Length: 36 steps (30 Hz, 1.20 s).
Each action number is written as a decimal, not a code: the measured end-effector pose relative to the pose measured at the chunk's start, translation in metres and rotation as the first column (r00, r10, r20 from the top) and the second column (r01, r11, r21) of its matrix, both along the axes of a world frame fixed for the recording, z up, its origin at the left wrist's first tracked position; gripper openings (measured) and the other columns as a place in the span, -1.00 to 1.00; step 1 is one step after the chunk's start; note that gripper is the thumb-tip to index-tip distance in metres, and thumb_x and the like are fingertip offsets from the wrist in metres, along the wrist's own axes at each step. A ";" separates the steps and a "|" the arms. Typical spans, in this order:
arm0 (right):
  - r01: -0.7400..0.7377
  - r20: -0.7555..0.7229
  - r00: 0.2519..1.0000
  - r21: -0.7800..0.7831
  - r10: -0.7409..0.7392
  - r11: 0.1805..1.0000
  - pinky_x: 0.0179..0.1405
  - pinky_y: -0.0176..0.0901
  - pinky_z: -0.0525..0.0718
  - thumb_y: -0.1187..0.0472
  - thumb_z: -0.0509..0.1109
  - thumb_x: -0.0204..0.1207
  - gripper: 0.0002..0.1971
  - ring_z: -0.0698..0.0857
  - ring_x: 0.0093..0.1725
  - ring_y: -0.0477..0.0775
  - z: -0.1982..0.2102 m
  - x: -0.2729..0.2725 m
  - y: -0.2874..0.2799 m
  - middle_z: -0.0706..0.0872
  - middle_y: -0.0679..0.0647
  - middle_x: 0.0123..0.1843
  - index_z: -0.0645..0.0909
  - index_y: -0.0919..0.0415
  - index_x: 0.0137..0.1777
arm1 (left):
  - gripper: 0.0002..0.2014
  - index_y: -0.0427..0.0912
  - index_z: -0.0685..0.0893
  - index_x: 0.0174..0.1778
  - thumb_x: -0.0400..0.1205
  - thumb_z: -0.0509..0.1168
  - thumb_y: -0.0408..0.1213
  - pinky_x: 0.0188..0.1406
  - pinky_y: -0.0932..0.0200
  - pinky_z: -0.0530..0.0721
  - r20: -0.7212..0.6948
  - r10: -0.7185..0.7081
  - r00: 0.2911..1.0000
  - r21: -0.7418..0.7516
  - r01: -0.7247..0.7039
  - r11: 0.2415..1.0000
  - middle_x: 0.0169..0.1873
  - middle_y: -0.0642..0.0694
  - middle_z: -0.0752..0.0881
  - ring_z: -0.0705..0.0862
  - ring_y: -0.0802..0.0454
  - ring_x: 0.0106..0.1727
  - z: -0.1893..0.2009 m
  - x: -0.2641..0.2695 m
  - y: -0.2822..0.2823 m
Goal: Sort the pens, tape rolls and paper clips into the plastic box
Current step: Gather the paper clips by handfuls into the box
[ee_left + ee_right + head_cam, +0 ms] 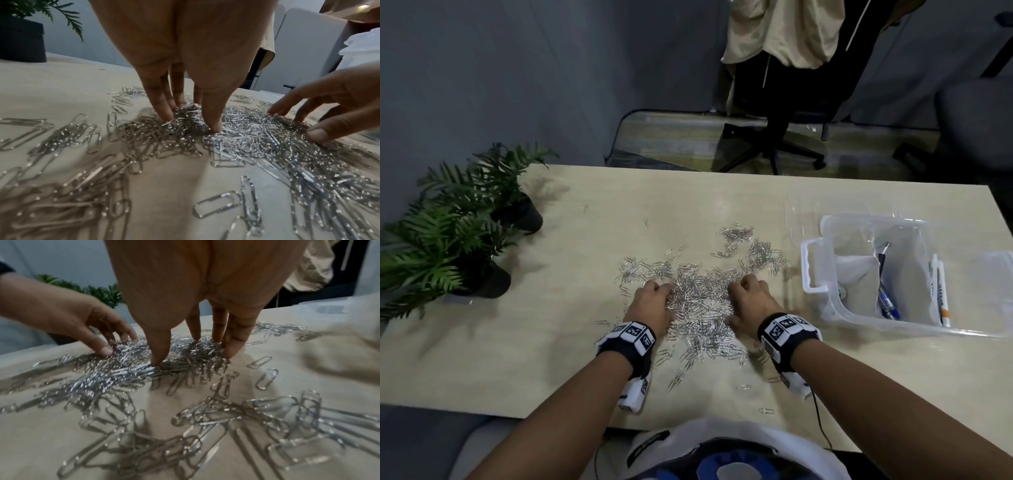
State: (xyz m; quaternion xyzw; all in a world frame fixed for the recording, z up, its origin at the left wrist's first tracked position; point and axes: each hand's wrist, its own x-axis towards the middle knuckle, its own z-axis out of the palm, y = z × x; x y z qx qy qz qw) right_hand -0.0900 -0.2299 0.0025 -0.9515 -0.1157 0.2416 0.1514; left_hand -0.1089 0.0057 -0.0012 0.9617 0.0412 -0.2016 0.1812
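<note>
A wide heap of silver paper clips (pixel 702 301) (pixel 257 142) (pixel 123 373) lies on the middle of the beige table (pixel 551 359). Both hands are dug into it from the near side. My left hand (pixel 664 291) (pixel 192 120) (pixel 117 345) pinches a clump between thumb and fingers on the heap's left part. My right hand (pixel 743 291) (pixel 191 356) (pixel 296 123) does the same on the right part. The clear plastic box (pixel 812 270) stands to the right, holding a blue pen (pixel 887 301) and a white pen (pixel 940 291). No tape roll shows clearly.
Two potted ferns (pixel 465 222) stand at the table's left. A clear lid (pixel 808 212) lies behind the box. Stray clips (pixel 766 410) sit near the table's front edge. An office chair (pixel 774 102) with clothing draped on it stands beyond the table.
</note>
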 end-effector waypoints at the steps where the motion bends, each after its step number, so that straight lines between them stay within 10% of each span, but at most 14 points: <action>1: -0.012 0.006 1.000 -0.003 0.012 1.000 0.36 0.17 0.62 -0.02 0.56 0.44 -0.45 0.45 0.34 0.16 -0.001 -0.001 0.003 0.41 0.15 0.35 0.45 0.04 0.37 | -0.48 -0.02 0.50 0.50 0.60 0.43 -0.23 0.31 0.00 0.60 0.005 0.000 1.000 -0.012 0.000 1.000 0.27 -0.14 0.55 0.52 -0.11 0.31 0.001 -0.001 -0.002; 14: -0.041 0.016 0.999 0.012 0.040 0.999 0.01 0.01 0.79 0.34 0.35 0.57 -0.81 0.76 -0.14 0.12 0.018 0.016 0.012 0.80 0.11 -0.11 0.77 0.11 -0.01 | -0.75 -0.17 0.81 0.04 0.63 0.25 -0.50 -0.13 0.28 0.59 0.001 0.056 0.998 -0.059 -0.056 0.997 -0.15 -0.01 0.75 0.68 0.09 -0.17 0.030 0.013 -0.013; 22: 0.060 0.065 0.995 0.240 -0.078 0.969 0.09 -0.39 0.62 0.41 0.36 0.60 -0.77 0.78 -0.01 0.00 0.060 0.026 0.000 0.84 0.09 0.04 0.80 0.20 0.12 | -0.85 -0.11 0.83 0.05 0.64 0.38 -0.35 0.10 0.31 0.63 0.135 0.095 0.986 -0.180 -0.070 0.981 -0.05 -0.08 0.82 0.71 0.09 -0.13 0.058 0.033 -0.035; 36: 0.206 0.154 0.937 0.476 -0.312 0.855 0.05 -0.34 0.67 0.35 0.52 0.45 -0.86 0.77 -0.17 -0.11 0.129 0.036 -0.051 0.85 -0.02 -0.15 0.84 0.14 -0.07 | -0.89 -0.16 0.85 -0.03 0.56 0.48 -0.37 0.02 0.15 0.77 0.268 0.116 0.957 -0.391 -0.002 0.920 -0.25 -0.08 0.83 0.80 0.06 -0.24 0.113 0.081 -0.113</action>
